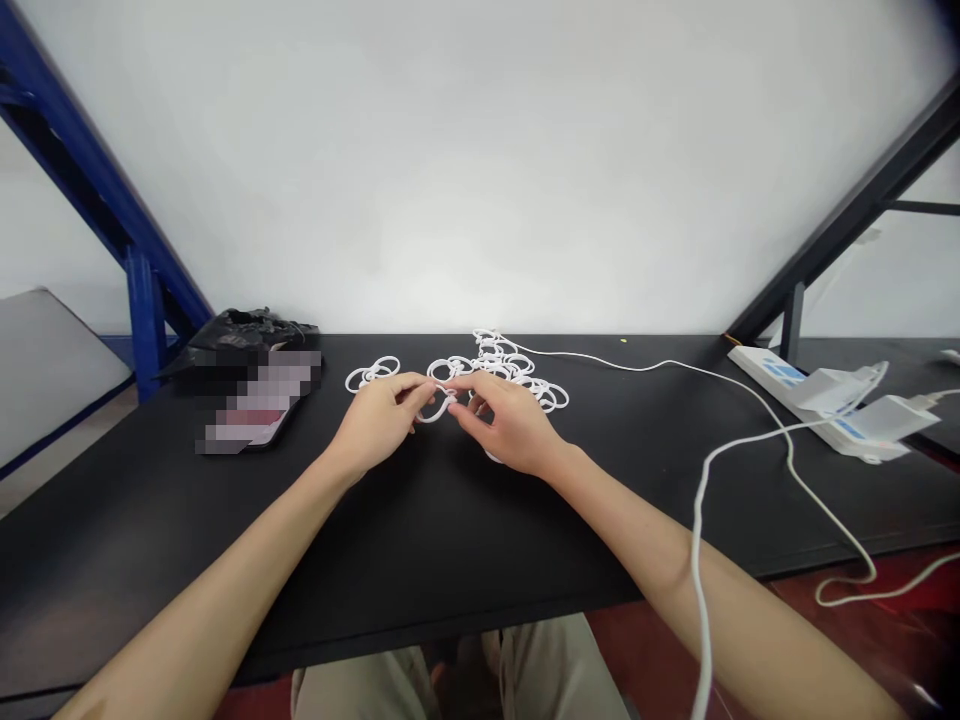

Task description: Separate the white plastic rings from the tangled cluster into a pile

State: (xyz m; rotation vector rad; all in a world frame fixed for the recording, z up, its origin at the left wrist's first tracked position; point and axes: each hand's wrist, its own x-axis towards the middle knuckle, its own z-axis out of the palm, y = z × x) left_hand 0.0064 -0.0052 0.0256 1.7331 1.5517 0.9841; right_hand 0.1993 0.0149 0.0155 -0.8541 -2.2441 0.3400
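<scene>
Both of my hands meet over the middle of the black table point(420, 520). My left hand point(379, 420) and my right hand point(506, 425) each pinch one side of a white ring point(436, 413) held between them, fingers closed. Just behind lies a pile of white rings point(517, 375), several of them overlapping. A small cluster of white rings point(373, 374) lies apart to the left, beyond my left hand.
A black plastic bag point(240, 335) and a blurred flat item point(259, 405) lie at the left. A white cable point(750, 440) runs from the ring pile across the table and over the front edge. A white power strip point(825, 405) with adapters sits at right.
</scene>
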